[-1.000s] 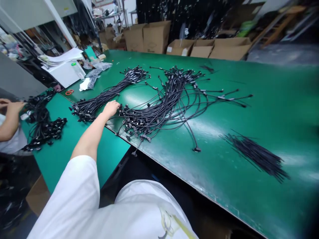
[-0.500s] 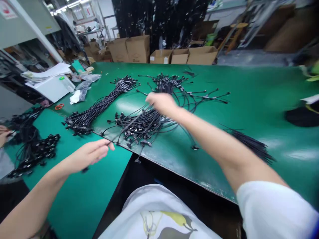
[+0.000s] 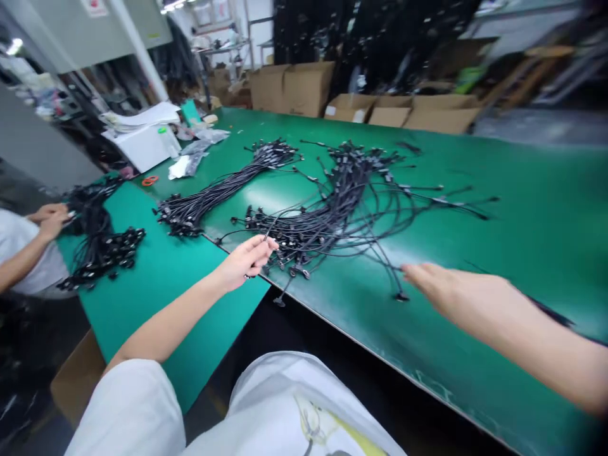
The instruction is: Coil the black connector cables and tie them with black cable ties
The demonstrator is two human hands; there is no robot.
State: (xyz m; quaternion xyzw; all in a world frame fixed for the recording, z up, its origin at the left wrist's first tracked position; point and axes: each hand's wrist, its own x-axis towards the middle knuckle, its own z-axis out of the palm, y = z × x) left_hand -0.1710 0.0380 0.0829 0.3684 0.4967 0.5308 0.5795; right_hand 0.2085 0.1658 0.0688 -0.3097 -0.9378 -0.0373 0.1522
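Note:
My left hand [image 3: 247, 261] is closed on a black cable, with a dark end poking out below the fingers. It hovers over the near edge of the green table [image 3: 475, 335], beside a loose heap of black cables [image 3: 339, 212] with plugs at both ends. My right hand [image 3: 439, 288] is above the table to the right of that heap, its fingers stretched out and slightly blurred, with nothing seen in them. Partly behind my right forearm lies a bunch of thin black strips [image 3: 546, 310].
A second cable bundle [image 3: 223, 190] lies left of the heap. Farther left, a co-worker's hands [image 3: 52, 218] are at another pile of black cables [image 3: 102, 247]. A white box [image 3: 142, 149], orange scissors handles [image 3: 150, 181] and plastic bags [image 3: 194, 155] sit at the back left. Cardboard boxes [image 3: 294, 88] stand behind.
My right hand has left the cable heap and moved right and nearer to me. My left hand, still closed on its cable, has come up beside the heap. The view has turned left.

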